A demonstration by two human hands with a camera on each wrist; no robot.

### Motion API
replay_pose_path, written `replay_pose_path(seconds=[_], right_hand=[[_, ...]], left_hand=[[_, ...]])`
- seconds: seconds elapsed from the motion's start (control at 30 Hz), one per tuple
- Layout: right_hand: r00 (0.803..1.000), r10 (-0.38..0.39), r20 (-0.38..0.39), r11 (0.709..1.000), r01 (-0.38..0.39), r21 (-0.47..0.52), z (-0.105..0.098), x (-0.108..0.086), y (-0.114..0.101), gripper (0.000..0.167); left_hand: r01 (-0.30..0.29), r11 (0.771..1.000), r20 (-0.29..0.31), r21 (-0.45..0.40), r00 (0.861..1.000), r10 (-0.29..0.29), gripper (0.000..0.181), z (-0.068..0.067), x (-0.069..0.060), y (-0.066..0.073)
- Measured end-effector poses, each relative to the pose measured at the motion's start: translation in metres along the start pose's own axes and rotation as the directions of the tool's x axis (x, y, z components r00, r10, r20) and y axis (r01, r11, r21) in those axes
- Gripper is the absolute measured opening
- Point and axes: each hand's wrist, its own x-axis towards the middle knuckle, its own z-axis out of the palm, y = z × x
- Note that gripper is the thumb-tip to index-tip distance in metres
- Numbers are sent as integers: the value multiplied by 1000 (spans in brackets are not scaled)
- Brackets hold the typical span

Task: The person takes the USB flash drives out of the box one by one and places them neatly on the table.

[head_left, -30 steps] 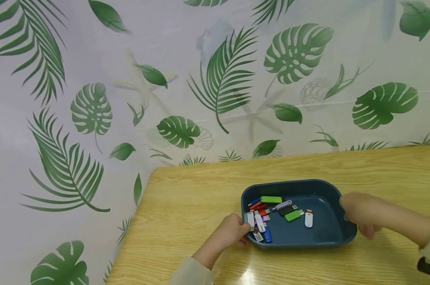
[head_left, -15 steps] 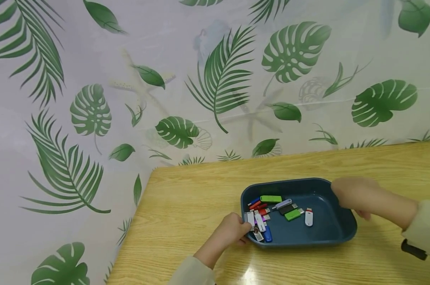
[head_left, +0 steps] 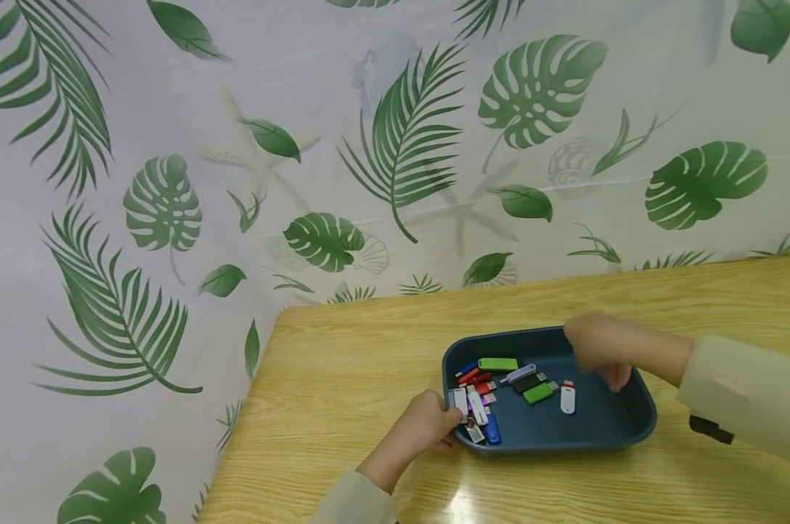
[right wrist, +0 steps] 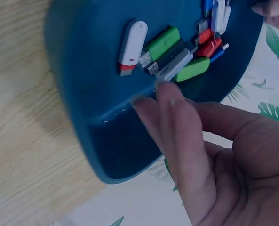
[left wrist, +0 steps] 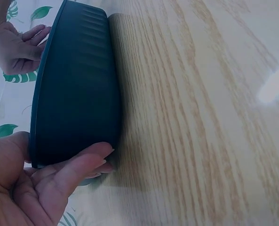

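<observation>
A dark blue tray (head_left: pixel 604 422) with rounded corners stands on the wooden table. Its left end holds a cluster of USB flash drives (head_left: pixel 476 407) in several colours. Nearer the middle lie a green flash drive (head_left: pixel 537 394) and, apart from the others, a white flash drive (head_left: pixel 568 400) with a red band. My left hand (head_left: pixel 424 422) grips the near left corner, thumb over the rim and fingers against the outer wall (left wrist: pixel 78 89). Above the tray's right half hovers my right hand (head_left: pixel 598 348); in the right wrist view its fingers (right wrist: pixel 181 127) are extended, holding nothing.
The wooden table (head_left: pixel 329 407) spreads around the tray. Behind it and to the left hangs a white covering (head_left: pixel 238 116) printed with green leaves. A black band (head_left: pixel 711 429) shows under the right sleeve.
My right hand has left the tray's right rim and moved left, over the inside of the tray. The left hand keeps its grip; tray and flash drives stay put.
</observation>
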Motion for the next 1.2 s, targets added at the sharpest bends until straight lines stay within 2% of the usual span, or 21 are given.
replay_pose_path(seconds=[0.07,0.23,0.3,0.4,0.53,0.67,0.77,0.83,0.9,0.97,1.07,1.1,1.13,1.2], right_hand=[[999,35,22,999,-36,26,-1,8,-2,12],[989,112,98,988,-121,93,-1,28,-4,41],[982,139,130,981,-154,118,-1,36,-5,43],[976,139,165,978,-161,130,-1,43,-7,40],[953,166,254,976,-197,98,3,53,-9,47],[904,231,359,956,-280,90,6,56,-14,45],[883,260,391,948,-310,69,6,51,-20,38],[877,261,404,951,-306,49,7,51,-22,37],[892,230,388,966,-259,24,9,51,-24,38],[883,234,406,966,-259,7,10,54,-26,36],[860,270,434,957,-290,-22,12,59,-28,33],[845,291,449,951,-307,-38,12,60,-28,31],[822,317,473,938,-345,-30,16,70,-23,29],[815,329,476,931,-364,-20,19,72,-22,26]], left_hand=[[3,1000,-1,4,1000,-3,21,0,-1,1],[-5,1000,3,-11,1000,5,20,-1,-1,2],[-14,1000,-2,-6,1000,14,21,-1,-1,2],[-18,1000,-4,-3,1000,18,20,-2,-1,2],[-8,1000,-7,-3,1000,8,20,0,0,1],[-10,1000,-20,8,1000,10,21,2,-1,0],[-24,1000,-30,19,999,24,21,3,-1,0],[-34,999,-37,18,999,35,22,4,-1,-1],[-40,999,-45,19,998,41,23,4,-2,-2],[-46,999,-54,22,997,47,24,4,-3,-3],[-48,998,-62,27,997,49,24,3,-5,-3],[-47,998,-61,31,997,49,25,3,-5,-3],[-48,998,-61,35,997,50,25,3,-5,-3],[-51,998,-62,41,997,53,25,4,-4,-3]])
